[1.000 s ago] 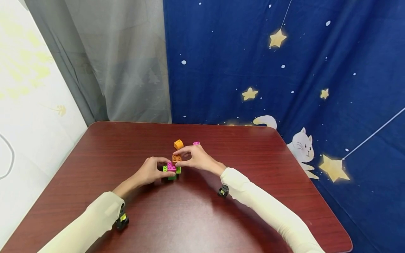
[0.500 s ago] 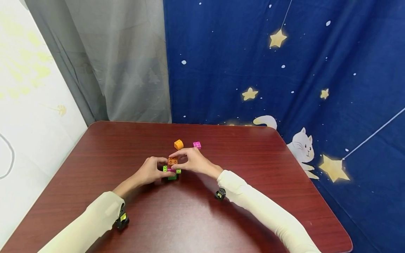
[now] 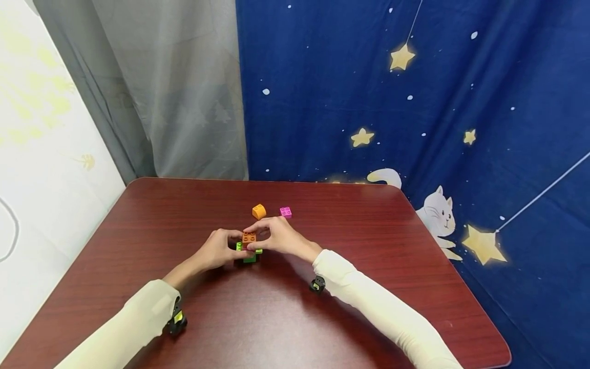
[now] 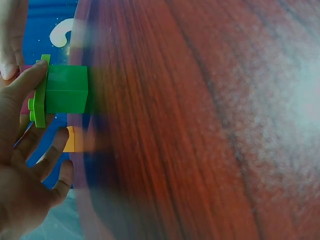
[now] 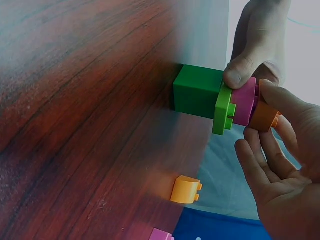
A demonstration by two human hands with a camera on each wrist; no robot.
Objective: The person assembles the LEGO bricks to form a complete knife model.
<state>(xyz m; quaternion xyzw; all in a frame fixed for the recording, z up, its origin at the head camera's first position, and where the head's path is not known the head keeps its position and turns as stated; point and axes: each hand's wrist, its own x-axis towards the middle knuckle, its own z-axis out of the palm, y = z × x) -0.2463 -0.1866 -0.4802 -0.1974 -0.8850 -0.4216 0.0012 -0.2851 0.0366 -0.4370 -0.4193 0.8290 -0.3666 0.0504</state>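
Note:
A small stack of toy building bricks stands on the table: a green block [image 5: 197, 92] at the bottom, a lime plate [image 5: 220, 114] across it and a magenta brick [image 5: 243, 106] above. My left hand [image 3: 215, 251] holds this stack between thumb and fingers, the thumb against the lime plate and magenta brick. With thumb and fingers, my right hand [image 3: 280, 237] pinches an orange brick [image 5: 264, 114] on top of the magenta one. A thin dark gap shows between those two, so I cannot tell whether they are fully joined.
Behind the hands lie a curved yellow-orange brick [image 3: 259, 211] and a loose magenta brick [image 3: 286, 212]. The dark red wooden table [image 3: 350, 220] ends at a back edge before a grey curtain [image 3: 198, 102] and a blue starry curtain [image 3: 322, 92].
My right hand has brought the orange brick leftward and over the magenta brick, covering its studs. The loose magenta brick behind is now more exposed. My left hand stays on the stack.

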